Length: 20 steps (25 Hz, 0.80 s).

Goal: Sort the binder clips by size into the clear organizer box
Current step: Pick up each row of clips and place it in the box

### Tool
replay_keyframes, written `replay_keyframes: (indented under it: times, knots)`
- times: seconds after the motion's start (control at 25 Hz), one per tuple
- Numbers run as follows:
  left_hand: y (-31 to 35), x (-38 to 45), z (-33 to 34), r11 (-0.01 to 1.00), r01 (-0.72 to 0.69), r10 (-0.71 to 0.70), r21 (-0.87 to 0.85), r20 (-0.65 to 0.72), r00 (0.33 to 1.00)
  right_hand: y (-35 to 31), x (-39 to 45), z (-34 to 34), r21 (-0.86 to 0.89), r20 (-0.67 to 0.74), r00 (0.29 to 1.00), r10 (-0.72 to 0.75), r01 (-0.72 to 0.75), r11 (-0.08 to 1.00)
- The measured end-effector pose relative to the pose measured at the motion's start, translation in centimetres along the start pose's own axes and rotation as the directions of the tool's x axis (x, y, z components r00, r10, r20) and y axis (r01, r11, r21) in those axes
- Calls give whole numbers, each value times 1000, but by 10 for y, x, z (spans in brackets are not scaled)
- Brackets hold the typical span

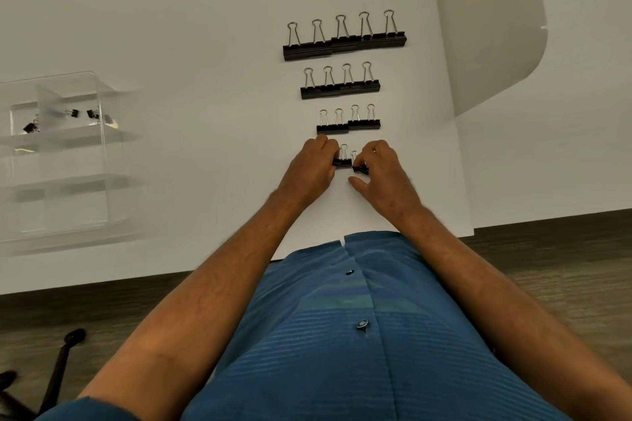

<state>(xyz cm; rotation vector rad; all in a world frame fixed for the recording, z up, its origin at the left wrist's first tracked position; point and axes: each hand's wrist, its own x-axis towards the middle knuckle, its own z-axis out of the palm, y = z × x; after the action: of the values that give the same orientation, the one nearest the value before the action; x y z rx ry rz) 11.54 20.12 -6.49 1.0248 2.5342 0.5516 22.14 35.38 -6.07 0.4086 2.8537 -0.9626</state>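
Pickup of nearest, smallest clips [343,161] in hand: left hand [316,166] and right hand [384,171] each curled, pinching one off table [205,79]; three larger rows beyond untouched; next, carry left to box [61,161], small-clip compartment, far end.
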Motion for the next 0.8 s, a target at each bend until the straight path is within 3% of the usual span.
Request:
replay_keyframes:
  times: [0.36, 0.52, 0.64, 0.8]
  knots:
    - [2, -2, -5, 999, 6, -6, -52, 2, 1000, -7, 15, -4, -150, -15, 998, 62, -63, 987]
    - [-2, -8, -4, 997, 35, -35, -65, 1, 999, -2, 16, -4, 46, 5, 989, 146, -146, 988]
    - [-5, -14, -5, 993, 78, -78, -90, 6, 997, -1, 24, -4, 241, 28, 962, 271, -269, 932]
    - [-11, -22, -7, 983, 136, -135, -119, 16, 991, -15, 30, 0, 332, 7, 948, 317, -301, 894]
